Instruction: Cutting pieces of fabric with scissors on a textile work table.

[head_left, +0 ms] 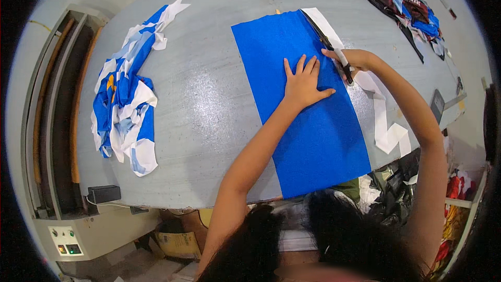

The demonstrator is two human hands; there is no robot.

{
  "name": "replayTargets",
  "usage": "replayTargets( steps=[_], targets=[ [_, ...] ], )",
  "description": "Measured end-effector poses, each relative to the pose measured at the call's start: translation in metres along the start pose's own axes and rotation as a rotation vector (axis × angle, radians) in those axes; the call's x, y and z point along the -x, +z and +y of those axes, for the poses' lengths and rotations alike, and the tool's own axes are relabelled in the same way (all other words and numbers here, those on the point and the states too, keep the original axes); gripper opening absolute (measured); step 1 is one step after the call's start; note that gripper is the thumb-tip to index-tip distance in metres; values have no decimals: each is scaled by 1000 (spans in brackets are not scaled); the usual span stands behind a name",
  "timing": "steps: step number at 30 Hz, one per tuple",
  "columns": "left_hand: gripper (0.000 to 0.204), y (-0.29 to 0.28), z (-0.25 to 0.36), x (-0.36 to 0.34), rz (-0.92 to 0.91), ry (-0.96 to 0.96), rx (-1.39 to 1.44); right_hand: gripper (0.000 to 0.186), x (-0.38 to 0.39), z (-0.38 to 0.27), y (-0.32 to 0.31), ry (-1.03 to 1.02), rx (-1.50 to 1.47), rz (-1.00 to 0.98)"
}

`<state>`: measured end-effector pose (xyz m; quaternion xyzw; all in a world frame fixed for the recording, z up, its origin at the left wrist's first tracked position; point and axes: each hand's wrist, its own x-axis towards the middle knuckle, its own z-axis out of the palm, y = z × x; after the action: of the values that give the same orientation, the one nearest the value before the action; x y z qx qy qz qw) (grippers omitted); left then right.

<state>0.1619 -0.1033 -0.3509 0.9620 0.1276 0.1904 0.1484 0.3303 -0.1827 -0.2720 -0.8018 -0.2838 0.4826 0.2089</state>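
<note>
A long blue fabric piece [323, 141] lies across the table. My left hand [305, 84] rests flat on it with fingers spread, just left of the cut edge. My right hand [355, 61] grips black-bladed scissors [322, 35], their blades along the fabric's right edge and pointing away from me. A white strip [387, 138] trails from beside my right hand down the table in folds, and more white material [323, 21] shows along the far part of the blue piece's right edge.
A grey table [198, 151] holds a blue-and-white fabric pile [133, 99] at left and a darker mixed pile [402, 5] at far right. A long machine [55, 125] stands left, a small black box [104, 194] near it, a grey tool [438, 104] at right. Fabric scraps [396, 188] lie below.
</note>
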Motion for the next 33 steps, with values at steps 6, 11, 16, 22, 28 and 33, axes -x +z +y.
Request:
replayTargets(
  steps=[6,11,16,22,28,33],
  targets=[
    [93,-1,0,1,-12,-5,-6,73,-22,-17,-4,-20,28,30],
    [92,-1,8,0,-25,11,-18,61,-23,10,-5,-54,4,88],
    [90,0,-3,3,34,22,-25,44,35,72,42,-228,-691,173],
    [89,-7,5,-5,-80,12,-57,35,140,125,190,-467,-1421,799],
    [93,-24,-7,-5,-312,-33,37,40,184,146,178,-333,-1051,959],
    [103,-73,2,36,-437,-125,14,39,193,182,107,-170,-625,1138]
  ],
)
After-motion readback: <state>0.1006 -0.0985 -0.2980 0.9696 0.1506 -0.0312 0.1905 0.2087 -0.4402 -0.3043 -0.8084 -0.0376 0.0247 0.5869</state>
